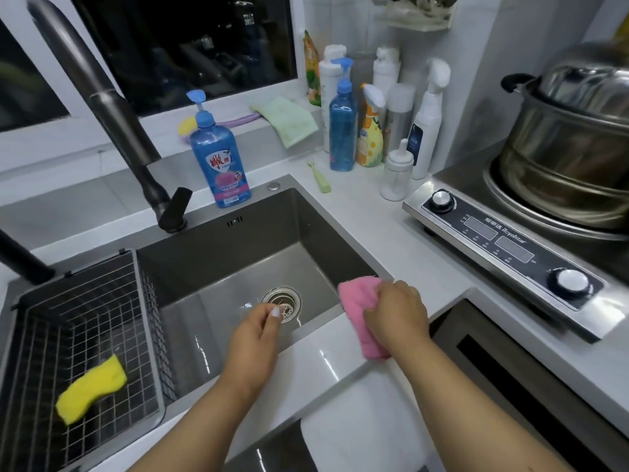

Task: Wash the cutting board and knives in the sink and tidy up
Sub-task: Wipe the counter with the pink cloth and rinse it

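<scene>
Far left, a wire basket (85, 321) hangs in the sink's left end, and a yellow sponge (91, 390) lies on its mesh floor toward the near side. Above it the dark tap (112, 114) slants up and away from its base on the far rim. Just right of that base stands a blue soap bottle (220, 161) with a pump top. The sink (218, 253) itself is a grey steel basin, its drain (281, 303) near the middle of the floor. No cutting board or knives show anywhere here, neither in the basin nor on the counter.

Now the left hand (253, 342): it reaches in over the near rim, fingers loosely curled, thumb and forefinger close together right above the drain. Whether they pinch anything is hard to tell. Moving right, the right hand (396, 315) grips a pink cloth (360, 318) and presses it on the sink's near right corner, where basin edge meets the white counter (371, 233); the cloth sticks out both above and below the fingers.

On the far sill lies a green cloth (289, 120). Right of it, a cluster of bottles (371, 114) crowds the far corner, with a small green brush (320, 180) lying on the counter in front. Far right, a cooker (503, 247) with two knobs sits on the counter, and a lidded steel pot (571, 141) stands on it.
</scene>
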Action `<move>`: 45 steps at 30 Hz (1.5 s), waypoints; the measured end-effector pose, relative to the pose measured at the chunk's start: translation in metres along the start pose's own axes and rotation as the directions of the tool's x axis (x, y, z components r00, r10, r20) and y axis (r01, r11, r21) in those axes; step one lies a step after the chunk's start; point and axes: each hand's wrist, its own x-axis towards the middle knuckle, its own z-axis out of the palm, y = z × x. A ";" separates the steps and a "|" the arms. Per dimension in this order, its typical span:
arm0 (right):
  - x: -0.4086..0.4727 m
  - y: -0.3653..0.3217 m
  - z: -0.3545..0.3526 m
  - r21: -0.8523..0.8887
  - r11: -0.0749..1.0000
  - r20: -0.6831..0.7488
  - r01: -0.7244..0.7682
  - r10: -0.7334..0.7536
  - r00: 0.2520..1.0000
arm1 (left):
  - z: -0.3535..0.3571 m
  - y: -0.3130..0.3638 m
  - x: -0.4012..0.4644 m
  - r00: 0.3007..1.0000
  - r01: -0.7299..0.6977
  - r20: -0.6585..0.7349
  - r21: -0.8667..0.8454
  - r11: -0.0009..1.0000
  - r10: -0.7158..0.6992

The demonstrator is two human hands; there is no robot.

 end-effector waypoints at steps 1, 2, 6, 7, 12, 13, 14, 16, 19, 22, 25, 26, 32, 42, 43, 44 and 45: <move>0.000 0.001 0.000 0.038 0.999 -0.032 -0.004 0.005 0.999 | -0.002 0.000 0.000 1.000 0.001 -0.007 -0.001 1.000 -0.001; 0.002 0.003 0.000 0.069 0.998 -0.038 -0.010 0.012 0.999 | -0.003 -0.001 -0.001 1.000 0.005 -0.013 -0.008 1.000 -0.005; 0.024 0.008 -0.005 0.044 0.999 0.049 0.023 -0.026 0.998 | 0.000 -0.005 0.003 1.000 0.016 0.008 0.008 1.000 -0.016; 0.029 0.006 -0.006 0.053 0.996 0.042 0.068 -0.070 0.997 | 0.003 -0.004 0.004 1.000 0.016 0.015 0.009 1.000 -0.016; 0.026 -0.002 -0.024 0.230 0.918 0.092 0.324 -0.352 0.931 | 0.016 0.010 0.023 0.993 -0.013 0.115 -0.019 1.000 0.015; 0.024 -0.002 -0.028 0.253 0.893 0.079 0.371 -0.402 0.912 | 0.020 0.012 0.029 0.989 -0.022 0.148 -0.009 1.000 0.023; 0.020 -0.002 -0.031 0.250 0.865 0.039 0.436 -0.459 0.888 | 0.022 0.015 0.033 0.983 -0.040 0.179 0.007 0.999 0.038; 0.015 -0.003 -0.034 0.229 0.787 -0.069 0.573 -0.574 0.816 | 0.028 0.021 0.040 0.965 -0.085 0.251 0.023 0.996 0.077; 0.008 -0.001 -0.033 0.294 0.682 -0.174 0.669 -0.651 0.739 | 0.037 0.031 0.041 0.928 -0.132 0.349 -0.017 0.991 0.130; 0.004 0.005 -0.034 0.462 0.694 -0.101 0.552 -0.577 0.810 | 0.042 0.029 0.041 0.900 -0.186 0.400 -0.013 0.983 0.176; 0.004 0.003 -0.041 0.588 0.722 0.064 0.363 -0.489 0.870 | 0.042 0.023 0.044 0.873 -0.255 0.447 0.072 0.964 0.198; 0.005 0.002 -0.045 0.637 0.705 0.093 0.312 -0.473 0.876 | 0.041 0.022 0.045 0.875 -0.276 0.444 0.129 0.952 0.193; 0.034 0.013 -0.084 0.883 0.464 0.070 0.072 -0.281 0.957 | 0.027 0.050 0.060 0.900 -0.059 0.424 -0.103 0.993 0.098; 0.036 0.049 0.004 -0.189 0.861 0.229 0.473 -0.430 0.874 | 0.030 -0.003 0.053 0.974 -0.099 0.223 0.313 0.944 0.028; 0.036 0.051 0.011 -0.266 0.840 0.267 0.473 -0.408 0.873 | 0.025 -0.009 0.047 0.976 -0.142 0.210 0.383 0.913 0.064; 0.038 0.051 0.014 -0.311 0.838 0.257 0.449 -0.381 0.888 | 0.018 -0.014 0.039 0.976 -0.177 0.197 0.450 0.875 0.095; 0.040 0.049 0.016 -0.335 0.847 0.235 0.413 -0.349 0.907 | 0.010 -0.021 0.030 0.975 -0.197 0.193 0.507 0.839 0.112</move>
